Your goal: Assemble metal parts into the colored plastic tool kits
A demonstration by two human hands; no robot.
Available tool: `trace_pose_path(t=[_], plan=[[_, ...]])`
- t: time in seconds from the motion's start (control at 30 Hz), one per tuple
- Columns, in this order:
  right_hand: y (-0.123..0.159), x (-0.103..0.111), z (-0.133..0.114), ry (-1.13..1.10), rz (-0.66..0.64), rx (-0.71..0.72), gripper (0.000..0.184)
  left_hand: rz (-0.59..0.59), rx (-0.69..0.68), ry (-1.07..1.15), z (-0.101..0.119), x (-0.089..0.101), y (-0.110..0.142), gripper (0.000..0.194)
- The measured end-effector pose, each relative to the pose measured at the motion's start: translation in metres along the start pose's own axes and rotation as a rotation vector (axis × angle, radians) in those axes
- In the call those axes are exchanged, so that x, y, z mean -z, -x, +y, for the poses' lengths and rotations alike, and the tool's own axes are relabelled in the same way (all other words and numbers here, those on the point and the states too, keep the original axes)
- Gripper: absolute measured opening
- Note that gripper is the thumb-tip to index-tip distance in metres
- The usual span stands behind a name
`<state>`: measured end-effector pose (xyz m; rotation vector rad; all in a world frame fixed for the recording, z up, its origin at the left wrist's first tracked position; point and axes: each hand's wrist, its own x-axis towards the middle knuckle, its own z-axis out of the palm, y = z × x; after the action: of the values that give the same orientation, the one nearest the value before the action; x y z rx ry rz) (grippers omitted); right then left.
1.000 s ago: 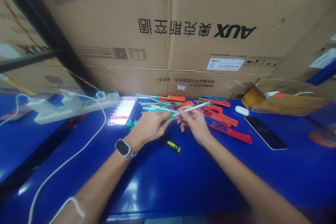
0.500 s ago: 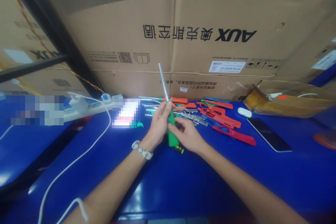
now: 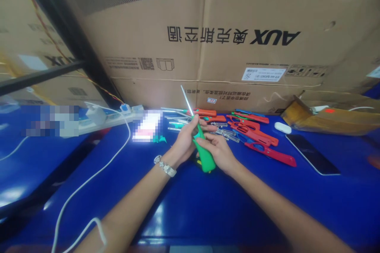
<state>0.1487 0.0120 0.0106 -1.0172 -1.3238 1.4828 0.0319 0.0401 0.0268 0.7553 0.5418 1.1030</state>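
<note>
Between my hands is a green long-nosed lighter [image 3: 205, 157], its silver tube pointing up and away. My left hand [image 3: 186, 138] is closed around its front end, where the tube meets the handle. My right hand [image 3: 219, 149] grips the handle from the right, thumb lying on the green plastic. Behind them lie several red lighters [image 3: 204, 113] with metal tubes. To the right are red handle shells [image 3: 253, 132] and a darker red one [image 3: 273, 153]. Small clear and metal parts [image 3: 227, 131] lie beside my right fingers. A dark and yellow object under the lighter is mostly hidden.
A phone [image 3: 313, 154] and a white earbud case [image 3: 282, 127] lie right on the blue table [image 3: 252, 221]. Upright cardboard [image 3: 142, 31] closes off the back. At left are a power strip [image 3: 111, 118] and a white cable [image 3: 97, 178]; an open cardboard box [image 3: 341, 120] stands at right.
The green lighter has turned in my hands, so its broad side and trigger area now show. Its tube tip sits lower. The whole view has shifted slightly.
</note>
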Motion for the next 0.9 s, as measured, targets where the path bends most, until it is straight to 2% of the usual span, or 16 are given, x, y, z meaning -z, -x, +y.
trace_pose_path(t=[0.1, 0.27, 0.4, 0.57, 0.7, 0.9], plan=[[0.000, -0.002, 0.002, 0.005, 0.053, -0.025, 0.040, 0.017, -0.096, -0.010, -0.005, -0.003, 0.000, 0.042], [0.003, 0.005, 0.005, 0.169, 0.044, 0.074, 0.043, 0.016, -0.159, -0.027, 0.000, -0.003, 0.002, 0.046], [0.004, 0.017, 0.004, 0.156, 0.042, 0.092, 0.031, 0.034, -0.108, 0.028, 0.012, 0.000, 0.007, 0.048], [-0.002, 0.021, 0.007, 0.185, 0.089, 0.092, 0.033, 0.016, -0.064, -0.002, 0.015, 0.005, 0.009, 0.051], [-0.005, 0.021, 0.012, 0.203, 0.099, 0.108, 0.037, 0.021, -0.039, -0.111, 0.019, 0.007, 0.009, 0.050], [-0.008, 0.024, 0.016, 0.225, 0.120, 0.140, 0.043, 0.031, -0.015, -0.390, 0.035, 0.014, 0.021, 0.045]])
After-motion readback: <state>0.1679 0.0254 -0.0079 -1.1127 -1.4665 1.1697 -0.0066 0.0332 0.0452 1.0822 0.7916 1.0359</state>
